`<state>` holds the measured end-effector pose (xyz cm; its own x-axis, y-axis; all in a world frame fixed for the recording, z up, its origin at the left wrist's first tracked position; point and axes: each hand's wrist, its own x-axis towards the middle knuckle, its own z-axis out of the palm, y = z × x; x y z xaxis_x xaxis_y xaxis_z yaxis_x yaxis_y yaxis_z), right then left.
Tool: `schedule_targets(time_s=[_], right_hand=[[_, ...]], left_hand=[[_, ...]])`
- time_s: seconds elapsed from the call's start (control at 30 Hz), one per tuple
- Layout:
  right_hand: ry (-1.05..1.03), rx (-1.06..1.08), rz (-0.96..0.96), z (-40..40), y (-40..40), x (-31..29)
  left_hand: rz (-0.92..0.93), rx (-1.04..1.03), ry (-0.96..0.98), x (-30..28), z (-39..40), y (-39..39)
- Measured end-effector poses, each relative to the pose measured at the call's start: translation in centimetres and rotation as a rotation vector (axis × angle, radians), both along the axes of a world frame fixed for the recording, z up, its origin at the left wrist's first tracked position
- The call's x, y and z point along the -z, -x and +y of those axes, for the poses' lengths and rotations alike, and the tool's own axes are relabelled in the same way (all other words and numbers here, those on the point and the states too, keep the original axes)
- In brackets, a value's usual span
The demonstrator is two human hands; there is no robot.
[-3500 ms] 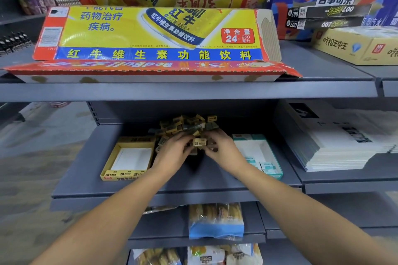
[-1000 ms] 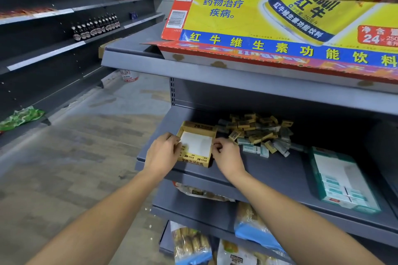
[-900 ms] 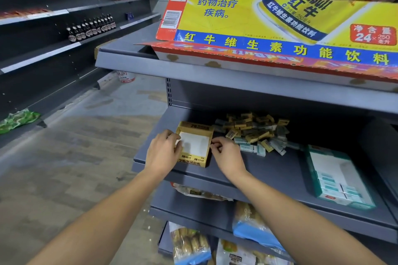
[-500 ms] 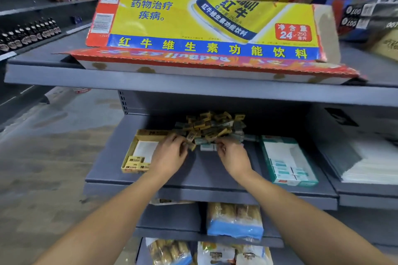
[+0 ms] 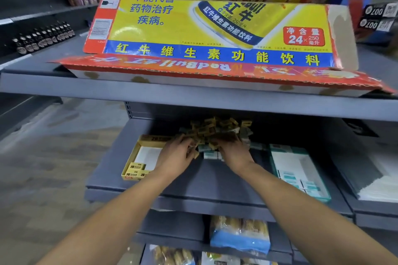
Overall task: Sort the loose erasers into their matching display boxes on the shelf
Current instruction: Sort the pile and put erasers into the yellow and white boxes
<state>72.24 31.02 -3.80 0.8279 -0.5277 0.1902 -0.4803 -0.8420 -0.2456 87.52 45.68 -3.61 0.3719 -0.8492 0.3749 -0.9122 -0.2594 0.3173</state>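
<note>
A heap of loose yellow and teal erasers (image 5: 217,130) lies at the back of the grey middle shelf (image 5: 211,180). Left of it stands the yellow display box (image 5: 137,150) with a few yellow erasers (image 5: 136,169) at its front. The teal display box (image 5: 277,163) stands to the right, with teal erasers (image 5: 301,183) in its front end. My left hand (image 5: 177,156) curls at the heap's left edge, a yellow eraser poking out by its fingertips. My right hand (image 5: 233,150) digs its fingers into the heap's front; what they hold is hidden.
The upper shelf with a flattened yellow drink carton (image 5: 215,34) overhangs the heap closely. Stacked white paper (image 5: 379,178) lies on the shelf to the right. Bagged snacks (image 5: 239,236) fill the lower shelves. An aisle floor (image 5: 43,168) is on the left.
Both hands left the yellow box, where erasers now lie, and went back right to the heap. My view swung back to face the shelf squarely.
</note>
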Motion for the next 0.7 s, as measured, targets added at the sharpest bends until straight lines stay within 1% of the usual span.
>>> schedule_targets(time_s=[0.1, 0.3, 0.53, 0.6, 0.7], right_hand=[[-0.037, 0.009, -0.009, -0.2, -0.1, 0.1], [0.027, -0.002, -0.070, 0.3, 1.4, -0.5], [0.004, -0.112, -0.278, 2.0, 4.2, -1.2], [-0.009, -0.105, -0.309, 2.4, 4.7, -1.2], [0.004, -0.113, -0.333, 2.8, 5.5, -0.9]], left_hand=[[-0.003, -0.008, -0.008, 0.1, -0.1, -0.1], [0.007, 0.006, -0.036, -0.2, -0.6, 1.3], [0.042, 0.053, -0.038, -0.3, -1.7, 4.4], [0.071, 0.096, -0.019, -0.1, -1.9, 5.4], [0.063, 0.132, -0.012, 0.0, -1.9, 6.4]])
